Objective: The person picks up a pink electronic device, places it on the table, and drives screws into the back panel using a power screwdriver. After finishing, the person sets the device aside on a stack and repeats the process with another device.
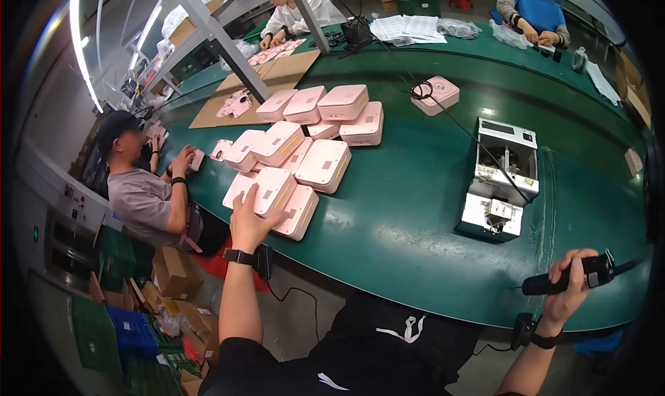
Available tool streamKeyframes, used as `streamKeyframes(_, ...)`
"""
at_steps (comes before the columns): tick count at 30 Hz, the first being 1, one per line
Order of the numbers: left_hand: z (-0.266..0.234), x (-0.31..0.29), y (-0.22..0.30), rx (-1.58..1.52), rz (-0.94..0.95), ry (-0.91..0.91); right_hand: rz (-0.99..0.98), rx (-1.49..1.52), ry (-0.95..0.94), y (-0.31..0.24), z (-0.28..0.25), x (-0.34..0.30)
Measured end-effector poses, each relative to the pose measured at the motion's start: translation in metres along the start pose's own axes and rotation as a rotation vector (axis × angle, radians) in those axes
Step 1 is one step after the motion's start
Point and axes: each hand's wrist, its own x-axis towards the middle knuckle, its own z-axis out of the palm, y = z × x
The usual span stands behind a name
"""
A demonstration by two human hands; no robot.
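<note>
My left hand (251,224) reaches to the near end of a stack of pale pink square boxes, fingers and thumb spread around the near edge of the top pink box (274,188). That box rests partly on another pink box (299,214). My right hand (569,293) is wrapped round a black electric screwdriver (540,285) near the table's front right edge. The screwdriver lies nearly level, its thin bit pointing left and its cord end to the right.
A silver screw feeder (500,181) stands right of the middle on the green table (395,209). Behind it, a single pink box (435,95) has a black cable on it. Cardboard (208,109) lies under a metal post. A co-worker (142,188) at left handles a pink part; others work across the table.
</note>
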Motion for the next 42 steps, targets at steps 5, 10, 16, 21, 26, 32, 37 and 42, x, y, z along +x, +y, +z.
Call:
streamKeyframes(5,0.002,-0.009,0.032,-0.269,0.388,0.013,0.037,-0.091,-0.061,-0.009,0.006,-0.016)
streamKeyframes(10,0.002,-0.041,0.13,-0.523,0.997,-0.298,-0.083,-0.141,-0.304,0.004,0.021,-0.011)
streamKeyframes(16,0.062,-0.068,0.222,-0.71,1.303,-0.63,0.047,-0.342,-0.069,-0.013,0.047,-0.018)
streamKeyframes(21,0.09,-0.06,0.233,-0.909,1.332,-0.836,-0.052,-0.11,0.019,-0.039,0.071,0.006)
streamKeyframes(26,0.095,-0.055,0.218,-0.894,1.239,-0.867,-0.134,-0.062,-0.102,-0.047,0.133,0.034)
streamKeyframes(32,0.099,-0.047,0.215,-0.828,1.217,-0.791,-0.13,-0.234,-0.135,-0.014,0.157,0.063)
streamKeyframes(37,0.102,-0.043,0.214,-0.874,1.214,-0.787,-0.073,-0.263,-0.158,-0.017,0.155,0.054)
streamKeyframes(42,0.105,-0.044,0.214,-0.886,1.206,-0.802,-0.061,-0.266,-0.169,-0.025,0.144,0.039)
